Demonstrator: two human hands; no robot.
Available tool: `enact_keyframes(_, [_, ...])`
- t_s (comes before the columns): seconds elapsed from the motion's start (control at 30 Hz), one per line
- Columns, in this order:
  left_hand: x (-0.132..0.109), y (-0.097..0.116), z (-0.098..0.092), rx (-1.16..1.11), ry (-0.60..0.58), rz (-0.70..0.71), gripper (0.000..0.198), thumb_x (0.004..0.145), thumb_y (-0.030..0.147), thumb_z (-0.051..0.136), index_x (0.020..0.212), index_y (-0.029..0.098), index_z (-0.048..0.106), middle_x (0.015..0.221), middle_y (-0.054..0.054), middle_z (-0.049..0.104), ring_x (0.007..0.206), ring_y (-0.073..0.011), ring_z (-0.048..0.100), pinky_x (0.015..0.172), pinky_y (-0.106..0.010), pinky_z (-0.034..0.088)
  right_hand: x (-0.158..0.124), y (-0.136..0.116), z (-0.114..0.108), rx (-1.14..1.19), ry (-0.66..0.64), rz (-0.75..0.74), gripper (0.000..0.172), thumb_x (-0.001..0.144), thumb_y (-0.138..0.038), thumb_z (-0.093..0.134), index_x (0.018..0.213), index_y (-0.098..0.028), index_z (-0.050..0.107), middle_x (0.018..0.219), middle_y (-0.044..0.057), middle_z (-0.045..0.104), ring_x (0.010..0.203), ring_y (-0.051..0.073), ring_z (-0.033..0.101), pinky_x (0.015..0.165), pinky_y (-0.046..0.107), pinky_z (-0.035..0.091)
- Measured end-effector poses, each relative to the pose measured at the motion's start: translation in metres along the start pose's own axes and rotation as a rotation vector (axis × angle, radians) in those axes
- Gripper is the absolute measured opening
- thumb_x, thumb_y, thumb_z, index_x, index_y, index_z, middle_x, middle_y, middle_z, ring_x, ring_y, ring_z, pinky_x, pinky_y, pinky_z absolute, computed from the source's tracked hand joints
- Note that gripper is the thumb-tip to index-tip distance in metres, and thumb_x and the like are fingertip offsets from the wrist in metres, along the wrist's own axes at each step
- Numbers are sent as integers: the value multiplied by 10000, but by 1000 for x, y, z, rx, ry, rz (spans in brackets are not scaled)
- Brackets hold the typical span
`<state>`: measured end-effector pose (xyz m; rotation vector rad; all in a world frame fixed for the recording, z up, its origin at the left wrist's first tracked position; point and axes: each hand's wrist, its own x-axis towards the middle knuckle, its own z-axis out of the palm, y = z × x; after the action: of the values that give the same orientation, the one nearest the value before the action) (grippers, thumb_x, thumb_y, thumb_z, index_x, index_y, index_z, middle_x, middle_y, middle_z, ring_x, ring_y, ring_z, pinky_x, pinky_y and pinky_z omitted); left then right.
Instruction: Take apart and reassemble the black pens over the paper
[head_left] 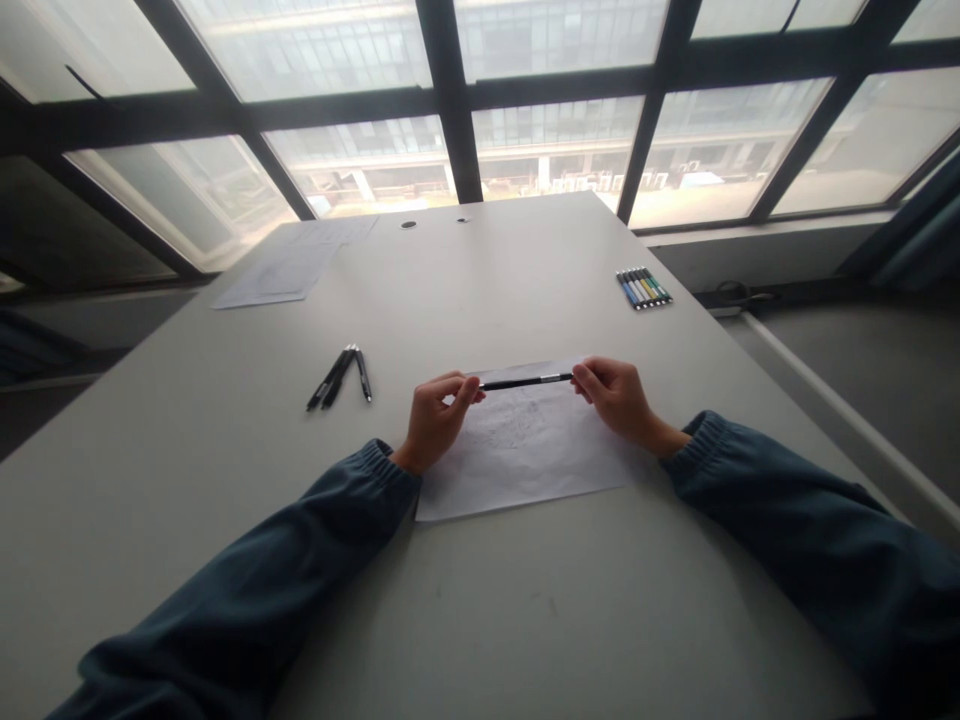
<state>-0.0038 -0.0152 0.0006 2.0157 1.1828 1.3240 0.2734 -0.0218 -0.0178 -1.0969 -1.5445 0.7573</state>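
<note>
A black pen (517,383) with a pale label is stretched level between my two hands. My left hand (436,420) pinches its left end between thumb and fingers. At the other end, my right hand (616,397) grips the tip the same way, hiding it. Under the pen lies a sheet of paper (525,465) with faint pen marks on its upper part. Several black pens (341,377) rest on the table to the left of my left hand, some side by side and one angled apart.
A row of coloured pens or markers (643,287) lies near the right edge of the white table (480,290). More paper sheets (281,262) are at the far left. Two small round fittings (408,225) sit near the far edge, before large windows (555,140).
</note>
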Motion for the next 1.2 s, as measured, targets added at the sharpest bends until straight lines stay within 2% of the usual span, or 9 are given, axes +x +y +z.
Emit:
enact_keyframes(0.27, [0,-5,0,-6,16,50,302,939,398,661,744,180,735,756,-51,712,697,-150,630,662,-284,486,1,1,0,47,14,33,448,933,-553,612,701,-172,656,562,-6,547,511,111,452,498,260,344])
enact_keyframes(0.47, [0,-4,0,6,71,109,177,898,354,721,918,187,775,861,-61,725,721,-136,620,656,-266,500,0,1,4,108,6,29,362,788,-521,792,870,-176,721,764,39,692,662,152,588,590,278,476])
enact_keyframes(0.57, [0,-7,1,-1,64,111,172,898,347,720,943,192,778,893,-65,735,737,-137,633,667,-267,508,0,1,4,112,-2,27,352,796,-501,787,926,-177,742,814,52,713,702,163,612,619,290,499])
enact_keyframes(0.67, [-2,-10,3,17,40,74,187,900,341,721,1012,201,773,856,-53,748,727,-142,648,710,-282,530,0,1,5,122,-13,35,352,829,-482,758,1007,-178,757,785,42,701,643,142,580,563,272,468])
enact_keyframes(0.77, [-1,-11,4,20,15,92,223,891,317,735,1083,208,760,870,-51,750,739,-146,662,738,-290,544,0,-1,6,161,-2,45,323,858,-485,726,930,-172,759,694,23,664,564,122,535,506,259,426])
enact_keyframes(0.93, [1,-5,3,74,2,214,126,902,282,720,997,212,763,889,-49,733,756,-144,661,727,-278,541,-1,-3,7,179,17,55,388,899,-511,677,720,-167,697,590,11,598,519,109,496,476,249,373])
enact_keyframes(1.1, [2,-2,0,186,-30,323,124,943,288,663,1006,207,733,887,-59,713,804,-163,663,735,-290,530,-1,-7,9,277,-14,131,418,858,-550,716,710,-161,674,587,6,587,505,99,474,458,242,337])
enact_keyframes(1.2, [3,-5,-1,242,-90,378,130,970,286,619,1015,197,702,874,-60,681,803,-167,633,736,-298,513,-1,-11,9,304,-25,171,452,836,-568,732,670,-156,648,561,-2,561,487,88,445,448,239,314])
